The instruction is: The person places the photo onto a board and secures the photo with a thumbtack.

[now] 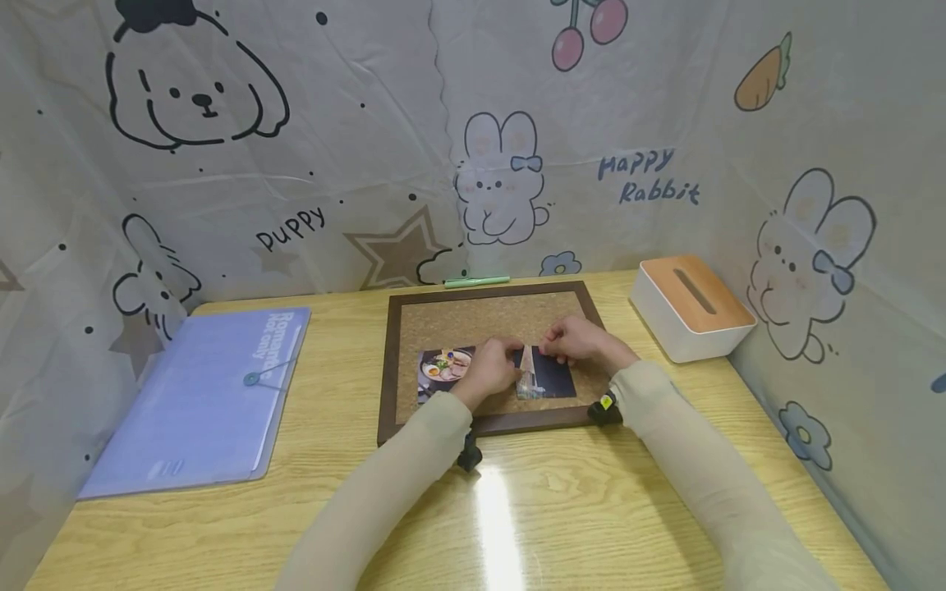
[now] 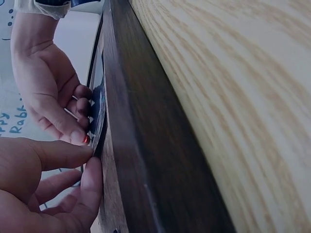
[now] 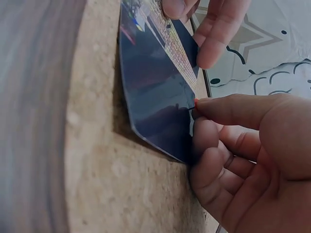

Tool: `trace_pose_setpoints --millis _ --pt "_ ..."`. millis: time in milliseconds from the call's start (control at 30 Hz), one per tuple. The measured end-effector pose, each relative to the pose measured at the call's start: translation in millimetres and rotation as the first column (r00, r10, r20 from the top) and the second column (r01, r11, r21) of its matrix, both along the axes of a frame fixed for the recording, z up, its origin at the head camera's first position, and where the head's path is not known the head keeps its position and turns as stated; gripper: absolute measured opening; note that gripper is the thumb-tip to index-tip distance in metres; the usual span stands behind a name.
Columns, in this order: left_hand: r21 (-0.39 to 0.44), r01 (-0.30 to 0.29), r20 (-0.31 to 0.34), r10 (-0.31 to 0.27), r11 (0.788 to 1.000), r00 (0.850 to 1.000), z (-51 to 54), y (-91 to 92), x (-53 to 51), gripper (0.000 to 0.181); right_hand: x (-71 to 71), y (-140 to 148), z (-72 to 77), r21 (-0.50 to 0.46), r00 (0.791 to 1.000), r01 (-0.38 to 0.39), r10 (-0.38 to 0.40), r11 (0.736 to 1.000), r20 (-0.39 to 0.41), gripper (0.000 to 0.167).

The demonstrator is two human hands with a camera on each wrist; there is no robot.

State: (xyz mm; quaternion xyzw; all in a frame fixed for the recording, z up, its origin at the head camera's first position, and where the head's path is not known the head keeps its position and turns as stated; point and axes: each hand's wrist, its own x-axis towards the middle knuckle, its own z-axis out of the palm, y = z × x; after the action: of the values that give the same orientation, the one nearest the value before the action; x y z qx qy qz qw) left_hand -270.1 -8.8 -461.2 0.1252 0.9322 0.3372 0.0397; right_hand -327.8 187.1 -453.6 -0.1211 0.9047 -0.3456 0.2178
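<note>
A dark photo of a lit tower (image 1: pixel 554 379) lies over a wood-framed cork board (image 1: pixel 480 318). With thumb and finger, my left hand (image 1: pixel 489 373) pinches the photo's left edge, seen closely in the left wrist view. My right hand (image 1: pixel 580 338) is at the photo's top edge, pinching a small red push pin (image 3: pixel 196 103) between thumb and index finger. The pin's tip meets the dark photo near that edge; whether it has pierced it I cannot tell. Left of my left hand, a photo of a noodle bowl (image 1: pixel 436 369) lies on the cork, partly covered by that hand.
A light green pen (image 1: pixel 477 281) lies behind the board. To the right stands a white tissue box (image 1: pixel 691 316) with a wooden lid. A blue document folder (image 1: pixel 207 402) lies on the left of the table (image 1: pixel 340 460). Patterned cloth (image 1: pixel 355 148) hangs around the table.
</note>
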Motion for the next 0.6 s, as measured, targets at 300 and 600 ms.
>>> trace_pose_setpoints --millis 300,600 --pt "-0.025 -0.024 -0.004 0.024 0.999 1.0 -0.9 2.7 0.2 0.046 -5.9 0.1 -1.4 0.002 0.998 0.034 -0.034 0.999 0.05 0.013" --pt "-0.043 -0.046 0.025 0.047 0.998 0.999 1.2 3.0 2.3 0.046 -6.5 -1.5 1.2 0.008 0.997 0.033 -0.034 0.999 0.067 0.012"
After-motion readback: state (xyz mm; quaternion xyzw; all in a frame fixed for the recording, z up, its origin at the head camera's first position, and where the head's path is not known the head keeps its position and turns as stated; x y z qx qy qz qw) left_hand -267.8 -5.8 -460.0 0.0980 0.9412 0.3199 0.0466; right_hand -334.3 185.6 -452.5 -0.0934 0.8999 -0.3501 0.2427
